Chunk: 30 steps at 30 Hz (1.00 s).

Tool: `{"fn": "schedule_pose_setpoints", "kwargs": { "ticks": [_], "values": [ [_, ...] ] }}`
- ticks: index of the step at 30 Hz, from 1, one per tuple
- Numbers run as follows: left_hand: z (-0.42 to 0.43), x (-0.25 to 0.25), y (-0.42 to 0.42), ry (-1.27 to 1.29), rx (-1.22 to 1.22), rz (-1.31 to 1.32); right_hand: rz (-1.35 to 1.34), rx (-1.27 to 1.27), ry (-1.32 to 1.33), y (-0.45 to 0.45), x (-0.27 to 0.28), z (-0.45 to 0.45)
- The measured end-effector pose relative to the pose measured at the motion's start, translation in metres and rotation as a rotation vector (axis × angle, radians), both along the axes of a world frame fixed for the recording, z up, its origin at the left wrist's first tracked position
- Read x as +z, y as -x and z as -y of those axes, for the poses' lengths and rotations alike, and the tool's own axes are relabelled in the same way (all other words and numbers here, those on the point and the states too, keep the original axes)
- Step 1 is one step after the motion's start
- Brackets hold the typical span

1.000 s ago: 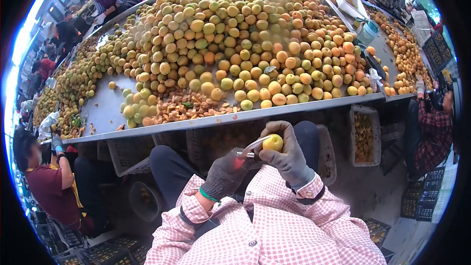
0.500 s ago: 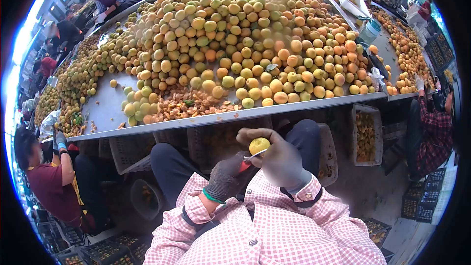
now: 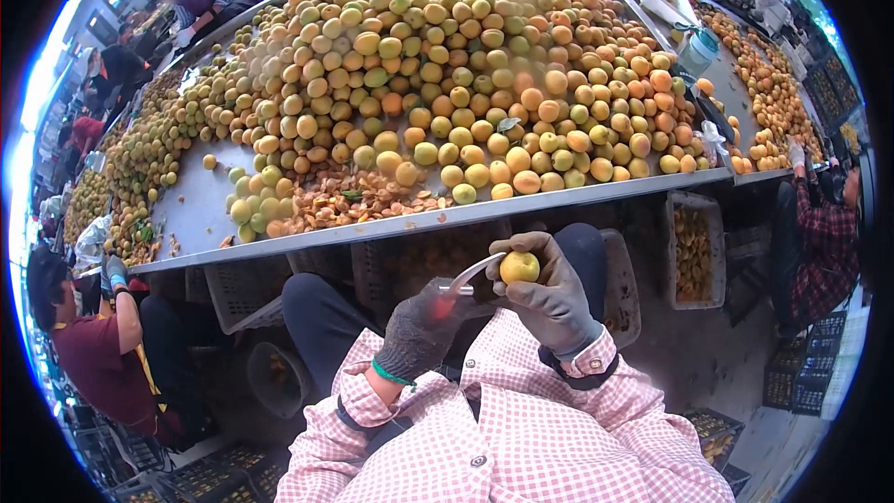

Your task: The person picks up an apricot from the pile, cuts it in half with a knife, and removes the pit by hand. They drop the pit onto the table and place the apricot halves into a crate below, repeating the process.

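In my left hand (image 3: 417, 335), which wears a dark grey knitted glove with a green band at the wrist, I grip a knife by its red handle. The knife's curved blade (image 3: 473, 270) points up and right, its tip close by the left side of a yellow apricot (image 3: 520, 267). Whether the tip touches the skin I cannot tell. My right hand (image 3: 559, 303), in a grey glove, pinches that apricot between thumb and fingers. Both hands are above my lap, just below the near edge of the metal table (image 3: 419, 222).
A large heap of apricots (image 3: 372, 65) covers much of the table. Halved pieces (image 3: 349, 200) lie by the near edge. Crates (image 3: 694, 251) and a bucket (image 3: 277, 377) stand below. One person (image 3: 98, 345) works at left, another (image 3: 819, 251) at right.
The knife has swung from the apricot's lower side to its upper left, blade pointing upward. My right hand has turned, with its fingers now around the apricot's top and right.
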<state>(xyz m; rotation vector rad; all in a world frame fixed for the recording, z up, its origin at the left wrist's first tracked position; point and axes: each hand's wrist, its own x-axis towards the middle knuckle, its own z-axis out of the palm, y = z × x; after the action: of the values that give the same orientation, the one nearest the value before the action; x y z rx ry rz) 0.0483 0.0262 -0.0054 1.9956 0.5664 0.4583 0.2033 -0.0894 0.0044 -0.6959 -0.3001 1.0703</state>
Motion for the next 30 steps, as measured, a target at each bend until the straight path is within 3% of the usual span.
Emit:
{"fn": "schedule_pose_setpoints", "kwargs": {
  "ticks": [4, 6, 16, 22, 24, 28, 30],
  "values": [
    [0.003, 0.0, 0.0, -0.06, -0.041, -0.058, 0.026, -0.005, 0.094, 0.001, 0.0, 0.002],
    [0.003, 0.003, 0.001, -0.082, -0.068, -0.057, 0.109, -0.007, -0.131, 0.003, -0.011, 0.0],
    [0.0, 0.006, 0.003, -0.332, -0.125, -0.051, 0.01, 0.121, -0.171, 0.007, 0.001, -0.001],
    [-0.003, 0.013, 0.004, -0.274, -0.12, -0.051, 0.119, 0.163, -0.194, 0.003, 0.002, -0.003],
    [-0.005, 0.014, 0.006, -0.287, -0.127, -0.057, 0.187, 0.149, -0.088, 0.002, 0.001, -0.001],
    [-0.006, 0.018, 0.004, -0.333, -0.109, -0.051, 0.08, 0.19, -0.046, 0.002, 0.006, 0.001],
    [-0.005, 0.019, 0.005, -0.356, -0.108, -0.094, 0.092, 0.2, -0.194, 0.006, 0.004, 0.0]
  ]
}}
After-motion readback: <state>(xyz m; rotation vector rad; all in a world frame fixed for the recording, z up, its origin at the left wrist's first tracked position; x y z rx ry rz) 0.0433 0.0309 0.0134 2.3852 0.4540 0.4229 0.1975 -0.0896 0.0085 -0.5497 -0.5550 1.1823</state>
